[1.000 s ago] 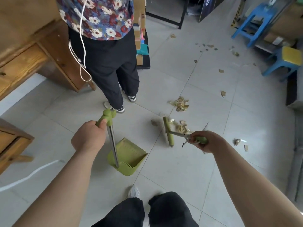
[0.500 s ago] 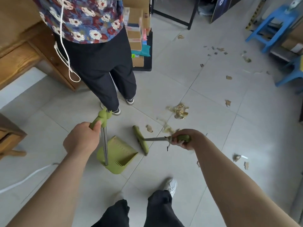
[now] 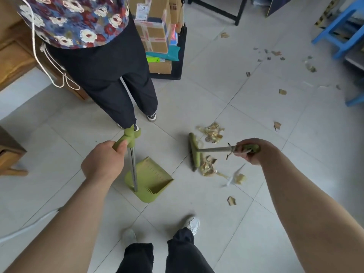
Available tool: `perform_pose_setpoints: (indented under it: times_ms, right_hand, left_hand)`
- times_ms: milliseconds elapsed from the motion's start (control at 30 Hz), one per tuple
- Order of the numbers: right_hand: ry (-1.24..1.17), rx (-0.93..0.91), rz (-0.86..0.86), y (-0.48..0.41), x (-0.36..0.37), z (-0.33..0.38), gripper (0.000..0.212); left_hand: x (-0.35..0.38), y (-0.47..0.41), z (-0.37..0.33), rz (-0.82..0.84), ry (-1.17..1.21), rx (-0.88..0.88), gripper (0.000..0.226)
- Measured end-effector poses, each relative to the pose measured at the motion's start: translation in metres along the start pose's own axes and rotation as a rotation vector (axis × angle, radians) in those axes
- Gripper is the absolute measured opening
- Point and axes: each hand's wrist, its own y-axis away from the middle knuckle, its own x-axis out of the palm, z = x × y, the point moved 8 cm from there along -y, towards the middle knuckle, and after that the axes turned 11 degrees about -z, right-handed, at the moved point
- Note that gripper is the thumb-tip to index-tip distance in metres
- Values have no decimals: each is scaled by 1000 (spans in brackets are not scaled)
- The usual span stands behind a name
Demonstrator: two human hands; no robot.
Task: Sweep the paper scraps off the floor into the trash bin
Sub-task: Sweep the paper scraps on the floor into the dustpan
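My left hand grips the green top of a long-handled green dustpan, which rests on the grey tiles with its mouth facing right. My right hand holds the green grip of a small broom; its green head stands on the floor to the right of the pan. Brown paper scraps lie in a heap just beyond the broom head, and a second heap lies on its near right side. Single scraps dot the floor nearby. No trash bin is in view.
Another person in dark trousers stands close behind the dustpan. Stacked cardboard boxes sit on a black trolley beside them. Wooden furniture lines the left, blue stools the far right. More scraps are scattered at the back right. My own feet are below.
The broom head has swung from close beside the dustpan mouth back out to the right, next to the scrap heaps. The dustpan and my left hand have stayed roughly in place.
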Motion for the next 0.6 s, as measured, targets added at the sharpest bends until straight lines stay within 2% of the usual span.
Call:
perform_pose_setpoints:
  times_ms: [200, 333, 467, 600]
  right_hand:
    - [-96, -98, -94, -9, -29, 15, 7]
    - [-53, -171, -120, 0, -41, 7, 18]
    - [-77, -103, -45, 19, -65, 1, 28]
    - [33, -25, 25, 33, -71, -18, 18]
  left_hand:
    - [7, 12, -29, 26, 23, 22, 42]
    - [10, 20, -53, 37, 29, 76, 41]
    - [13, 28, -78, 43, 39, 130, 41]
    - [13, 35, -99, 44, 37, 183, 40]
